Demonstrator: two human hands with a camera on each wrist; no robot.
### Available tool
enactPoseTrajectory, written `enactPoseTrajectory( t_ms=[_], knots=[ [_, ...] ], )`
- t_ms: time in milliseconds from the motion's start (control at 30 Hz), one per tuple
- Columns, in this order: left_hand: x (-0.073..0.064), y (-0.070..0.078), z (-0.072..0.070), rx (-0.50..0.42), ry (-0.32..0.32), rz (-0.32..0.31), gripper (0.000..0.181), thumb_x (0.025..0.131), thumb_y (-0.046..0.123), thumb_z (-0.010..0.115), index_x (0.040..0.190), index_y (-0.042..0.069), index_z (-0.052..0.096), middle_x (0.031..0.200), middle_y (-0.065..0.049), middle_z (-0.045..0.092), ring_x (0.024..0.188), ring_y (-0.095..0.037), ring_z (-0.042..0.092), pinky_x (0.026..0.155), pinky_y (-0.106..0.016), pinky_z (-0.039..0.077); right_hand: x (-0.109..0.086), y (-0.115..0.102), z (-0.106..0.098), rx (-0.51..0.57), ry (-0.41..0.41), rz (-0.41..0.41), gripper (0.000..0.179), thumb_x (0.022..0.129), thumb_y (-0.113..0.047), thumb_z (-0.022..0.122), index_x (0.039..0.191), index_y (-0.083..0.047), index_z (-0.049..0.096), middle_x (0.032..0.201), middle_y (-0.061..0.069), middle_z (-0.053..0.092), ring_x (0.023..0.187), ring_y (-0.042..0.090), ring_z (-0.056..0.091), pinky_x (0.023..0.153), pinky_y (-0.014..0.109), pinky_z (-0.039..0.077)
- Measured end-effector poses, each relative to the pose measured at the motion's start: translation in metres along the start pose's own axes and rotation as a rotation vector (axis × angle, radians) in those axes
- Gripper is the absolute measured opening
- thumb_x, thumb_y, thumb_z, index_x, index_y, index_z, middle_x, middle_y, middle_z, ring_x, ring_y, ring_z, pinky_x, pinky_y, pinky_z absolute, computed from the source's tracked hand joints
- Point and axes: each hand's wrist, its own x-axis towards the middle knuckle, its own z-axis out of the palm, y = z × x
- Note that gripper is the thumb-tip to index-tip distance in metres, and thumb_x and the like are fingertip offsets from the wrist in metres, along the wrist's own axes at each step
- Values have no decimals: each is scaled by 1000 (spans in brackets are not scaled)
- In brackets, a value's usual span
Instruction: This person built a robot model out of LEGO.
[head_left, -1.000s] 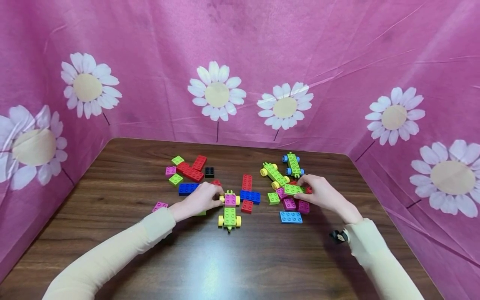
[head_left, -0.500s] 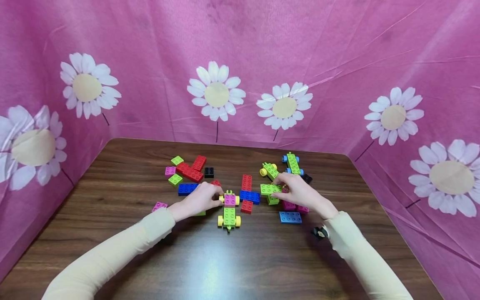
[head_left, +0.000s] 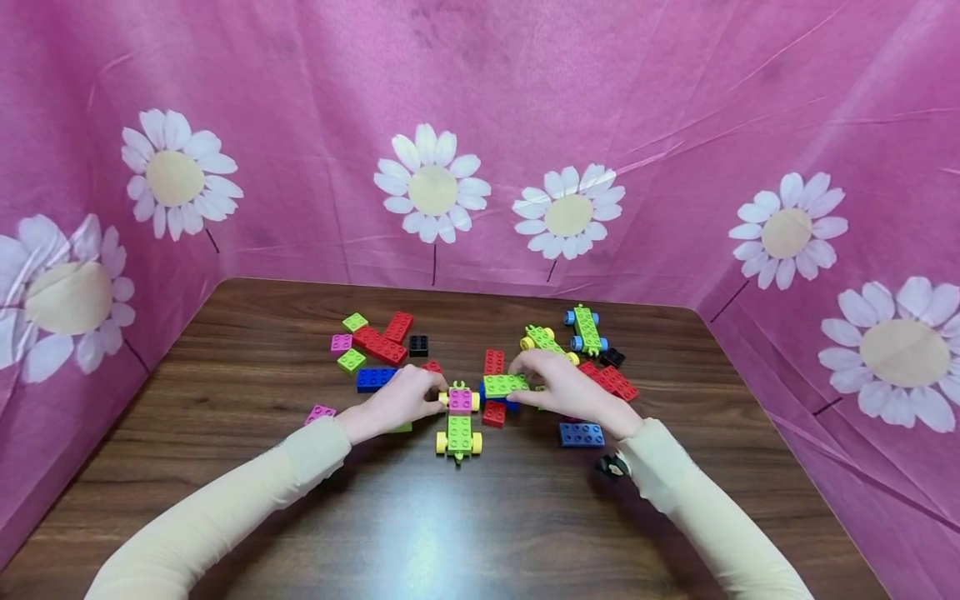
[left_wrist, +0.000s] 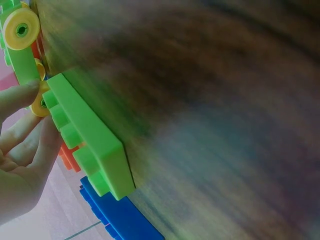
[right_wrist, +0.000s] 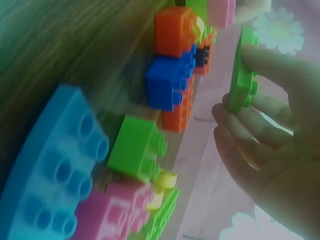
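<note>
Fingers (right_wrist: 272, 67) of the right hand (head_left: 562, 383) are clamped on a lime-green brick (head_left: 505, 385), raised above the blue brick (right_wrist: 162, 82). Left hand (head_left: 401, 400): thumb and finger pinch a yellow wheel (left_wrist: 37, 108) of the wheeled base (head_left: 459, 433), which carries a pink brick (head_left: 461, 401). Two red bricks (head_left: 494, 414) flank the blue brick on the worktop (head_left: 337, 517).

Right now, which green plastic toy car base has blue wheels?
The green plastic base farthest back; the pink-topped base by the left hand and the half-hidden base behind the right hand have yellow wheels.
</note>
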Motion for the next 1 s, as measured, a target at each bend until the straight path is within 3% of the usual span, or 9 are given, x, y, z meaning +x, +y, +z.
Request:
enactPoseTrajectory(
  t_ms=[233, 500, 833, 1000],
  knots=[
    [0, 0, 1, 5, 14, 12, 20, 85, 14, 77, 102, 2, 75, 98, -10, 77, 82, -14, 70, 73, -30, 59, 11, -7, 12, 26, -18, -97, 26, 88, -30, 76, 106, -15, 65, 102, -3, 69, 89, 10, 62, 81, 32, 58],
    [-1, -1, 1, 2, 21, 24, 20, 85, 13, 77, 102, 2, 75, 99, -11, 77, 86, -17, 72, 77, -32, 60, 19, -13, 21, 21, -24, -163, 28, 88, -31, 75, 108, -14, 65, 106, 0, 69, 98, 10, 64, 90, 31, 57],
    [-2, -1, -1, -11, 30, 49, 19, 85, 14, 77, 100, 3, 75, 96, -9, 77, 81, -14, 70, 72, -28, 58, 22, -13, 20, 122, -80, -164, 29, 91, -28, 72, 116, -17, 66, 108, -2, 64, 88, 10, 59, 76, 28, 56],
    [-2, 0, -1, -16, 31, 47, 19, 85, 14, 77, 100, 3, 75, 94, -9, 76, 77, -11, 67, 69, -25, 56, 24, -14, 18, 153, -128, -160, 31, 90, -27, 73, 118, -17, 66, 112, -2, 64, 92, 9, 59, 76, 33, 57]
  ],
)
